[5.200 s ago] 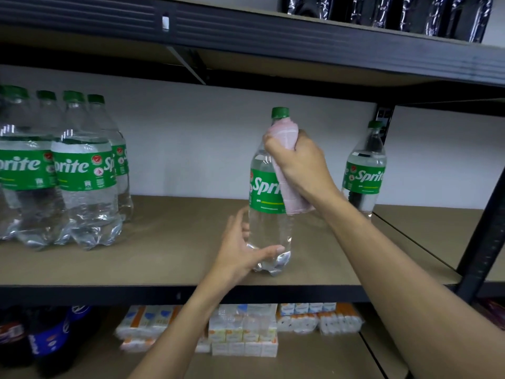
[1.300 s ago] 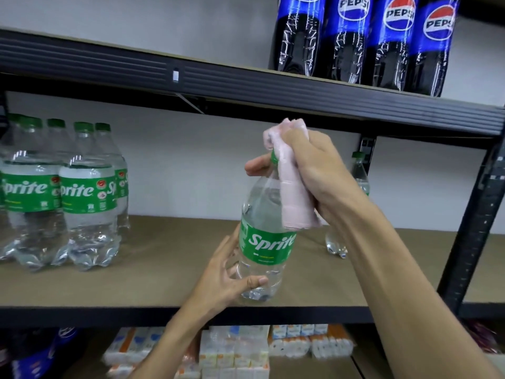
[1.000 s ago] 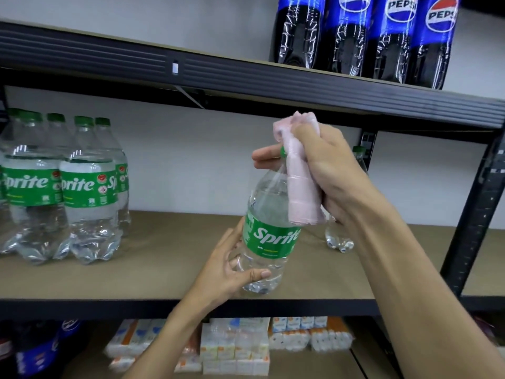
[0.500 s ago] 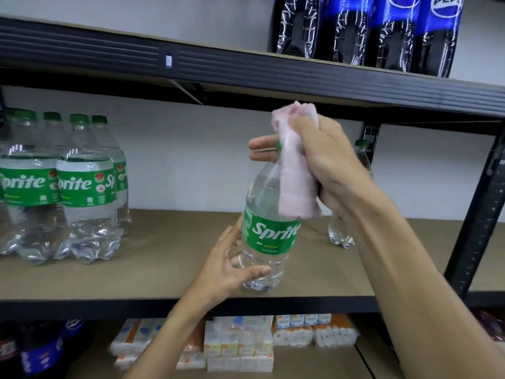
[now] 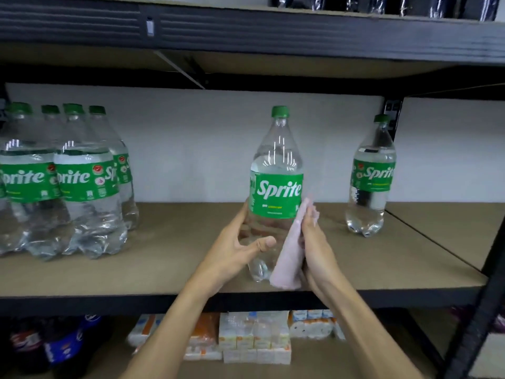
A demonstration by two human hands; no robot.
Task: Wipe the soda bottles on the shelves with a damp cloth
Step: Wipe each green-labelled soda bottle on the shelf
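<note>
Left hand (image 5: 235, 250) cups the clear plastic green-labelled Sprite bottle (image 5: 276, 165) low down, fingers behind, thumb in front. Right hand (image 5: 317, 247), fingers straight, presses a pale pink cloth (image 5: 289, 258) against its side. The bottle stands upright near the brown shelf board (image 5: 164, 242)'s front edge.

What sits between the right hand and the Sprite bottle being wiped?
A pink cloth, which the right hand presses flat against the lower right side of the Sprite bottle; the head view shows it.
</note>
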